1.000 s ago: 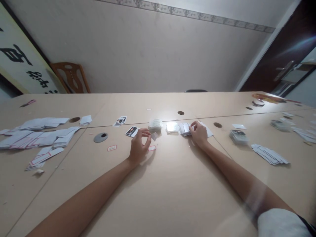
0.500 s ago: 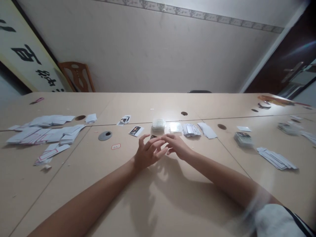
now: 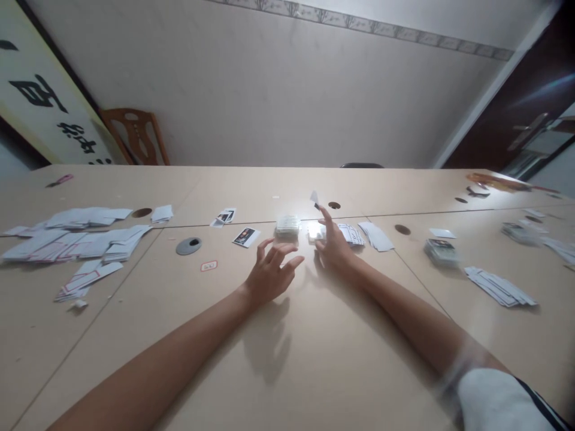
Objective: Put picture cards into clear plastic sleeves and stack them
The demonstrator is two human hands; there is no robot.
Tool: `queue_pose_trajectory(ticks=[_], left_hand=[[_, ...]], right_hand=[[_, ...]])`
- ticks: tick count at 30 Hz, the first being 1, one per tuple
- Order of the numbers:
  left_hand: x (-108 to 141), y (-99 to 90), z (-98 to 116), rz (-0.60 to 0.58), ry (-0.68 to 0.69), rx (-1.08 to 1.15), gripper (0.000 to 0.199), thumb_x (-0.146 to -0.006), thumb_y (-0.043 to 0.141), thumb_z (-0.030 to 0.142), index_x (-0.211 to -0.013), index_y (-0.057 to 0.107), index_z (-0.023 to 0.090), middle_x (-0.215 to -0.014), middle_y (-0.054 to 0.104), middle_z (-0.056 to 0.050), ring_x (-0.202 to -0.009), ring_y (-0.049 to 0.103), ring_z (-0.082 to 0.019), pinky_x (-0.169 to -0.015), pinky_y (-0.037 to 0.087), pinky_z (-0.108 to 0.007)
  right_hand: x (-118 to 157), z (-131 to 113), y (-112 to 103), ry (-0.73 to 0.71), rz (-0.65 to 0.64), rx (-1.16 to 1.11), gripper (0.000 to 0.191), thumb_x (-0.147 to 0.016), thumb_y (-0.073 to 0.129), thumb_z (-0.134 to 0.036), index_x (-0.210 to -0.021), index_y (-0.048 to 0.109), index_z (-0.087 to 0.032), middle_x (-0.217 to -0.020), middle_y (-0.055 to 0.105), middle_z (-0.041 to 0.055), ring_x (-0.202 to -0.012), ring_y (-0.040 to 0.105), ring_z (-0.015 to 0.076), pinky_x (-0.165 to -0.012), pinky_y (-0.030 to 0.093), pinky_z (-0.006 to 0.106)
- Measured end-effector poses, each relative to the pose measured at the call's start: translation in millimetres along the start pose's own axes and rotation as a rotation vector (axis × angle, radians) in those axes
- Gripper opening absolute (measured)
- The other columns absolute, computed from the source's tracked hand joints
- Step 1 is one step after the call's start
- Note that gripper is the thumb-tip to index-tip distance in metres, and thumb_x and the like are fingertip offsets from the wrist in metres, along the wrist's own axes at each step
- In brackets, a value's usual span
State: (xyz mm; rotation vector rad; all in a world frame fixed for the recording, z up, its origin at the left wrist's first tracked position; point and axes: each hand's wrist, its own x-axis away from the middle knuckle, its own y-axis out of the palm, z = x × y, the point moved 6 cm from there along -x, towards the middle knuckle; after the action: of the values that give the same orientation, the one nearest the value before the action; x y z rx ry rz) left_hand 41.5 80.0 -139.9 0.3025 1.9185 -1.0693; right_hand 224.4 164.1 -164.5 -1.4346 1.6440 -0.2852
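Observation:
My left hand (image 3: 272, 274) hovers over the table, fingers bent and spread, with nothing in it. It is just in front of a clear stack (image 3: 287, 226) of flat pieces. My right hand (image 3: 335, 242) is raised beside a second, lower clear stack (image 3: 314, 231), its index finger stretched up and away. A small translucent piece (image 3: 314, 197) with a dark end shows at that fingertip, seemingly stuck to it. Behind the right hand lies a pile of printed cards (image 3: 351, 234), partly covered by it. A dark picture card (image 3: 246, 237) lies left of the clear stack.
Piles of white paper slips (image 3: 76, 245) spread at the left, near a grey disc (image 3: 188, 246) and a red-edged label (image 3: 209, 266). White cards (image 3: 376, 236), a clear-cased stack (image 3: 442, 252) and fanned slips (image 3: 499, 286) lie to the right. Pink-handled scissors (image 3: 60, 181) rest far left.
My hands have parted. The right hand has lifted its index finger forward, with the small translucent piece now at its tip; the left hand has stayed near its place, its fingers spread.

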Motion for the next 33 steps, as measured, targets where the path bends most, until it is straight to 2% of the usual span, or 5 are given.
queue_pose_trajectory(ticks=[5,11,17,23,33], left_hand=[[0,5.3,-6,-0.072,-0.096,0.039,0.034,-0.077,0.053,0.004,-0.105,0.054,0.022,-0.108,0.059,-0.009,-0.107,0.057,-0.021,-0.105,0.033,-0.049],[1,7.2,-7,-0.090,-0.128,0.076,0.029,-0.078,0.053,0.006,-0.102,0.056,0.022,-0.109,0.059,-0.008,-0.108,0.056,-0.021,-0.106,0.032,-0.049],[5,13.8,-21,-0.094,-0.422,0.338,0.027,-0.084,0.054,0.015,-0.111,0.050,0.020,-0.112,0.056,-0.010,-0.110,0.055,-0.022,-0.096,0.043,-0.044],[27,35.8,-46,-0.051,-1.054,0.897,0.051,-0.080,0.066,0.041,-0.122,0.046,0.020,-0.110,0.054,-0.007,-0.082,0.062,-0.015,-0.065,0.052,-0.027],[35,44.9,-57,0.013,-1.236,1.119,0.038,-0.074,0.071,0.049,-0.084,0.068,0.012,-0.072,0.064,-0.002,-0.058,0.055,-0.010,-0.055,0.046,-0.021]], right_hand=[[-1,10,16,-0.048,-0.127,0.286,0.092,-0.077,0.047,-0.006,-0.154,0.001,-0.030,-0.121,0.060,0.0118,-0.133,0.040,0.0333,-0.106,0.017,0.067],[-3,12,11,-0.086,-0.103,0.314,0.081,-0.084,0.043,-0.011,-0.154,0.006,-0.027,-0.099,0.068,0.0055,-0.100,0.062,0.0239,-0.109,0.013,0.062],[-1,-8,-13,0.077,0.127,-0.206,0.060,-0.093,0.044,-0.034,-0.147,0.022,-0.024,-0.085,0.068,0.0050,-0.073,0.063,0.0200,-0.083,0.046,0.041],[15,-37,12,0.280,0.021,-0.890,0.070,-0.084,0.059,-0.047,-0.139,0.020,-0.027,-0.070,0.062,-0.0034,-0.052,0.053,0.0111,-0.046,0.036,0.019],[40,-47,38,0.333,-0.112,-1.107,0.074,-0.085,0.057,-0.052,-0.143,0.015,-0.032,-0.090,0.067,0.0016,-0.066,0.068,0.0169,-0.057,0.050,0.026]])
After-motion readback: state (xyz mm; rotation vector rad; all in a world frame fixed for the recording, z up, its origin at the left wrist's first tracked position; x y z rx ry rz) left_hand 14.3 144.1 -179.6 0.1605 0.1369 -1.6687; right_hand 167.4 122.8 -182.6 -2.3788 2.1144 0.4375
